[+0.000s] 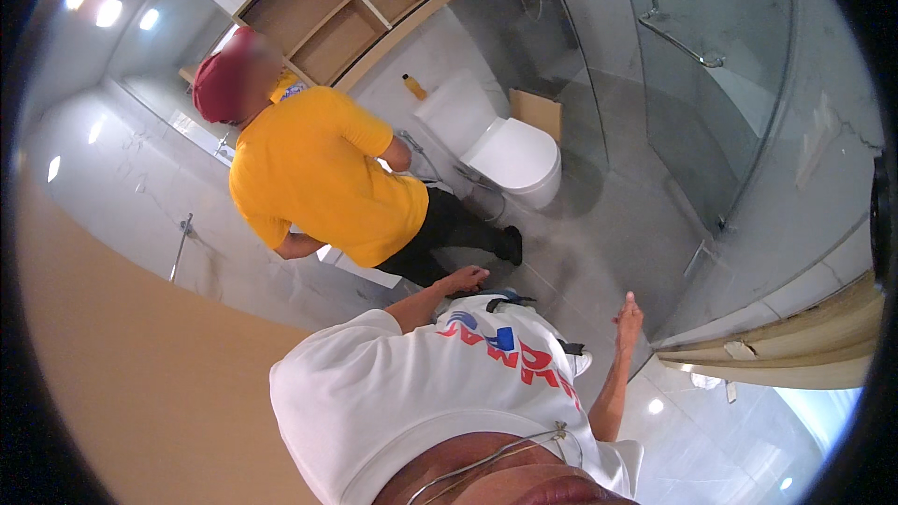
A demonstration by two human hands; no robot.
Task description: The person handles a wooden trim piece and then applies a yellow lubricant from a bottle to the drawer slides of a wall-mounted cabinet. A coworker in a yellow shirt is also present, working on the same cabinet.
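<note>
My left hand [467,279] hangs in front of my waist, beside a dark strap or pouch [500,297] on my white shirt. Its fingers are loosely bent and apart, and nothing shows in them. Out to the right, my right hand [629,315] is held over the grey tiled floor [599,262], its thumb a little away from the half-curled fingers. That hand appears bare of any object and touches nothing. A person in a yellow shirt and red cap [318,178] stands ahead on the left, back turned to me; what this person's hands do is hidden.
A white toilet [514,154] stands ahead, a yellow bottle [413,86] on the ledge by it and a cardboard box [537,114] behind. Open wooden shelves [351,0] hang above. A glass shower door [711,65] with a metal handle is on the right, near a wooden door edge [776,346].
</note>
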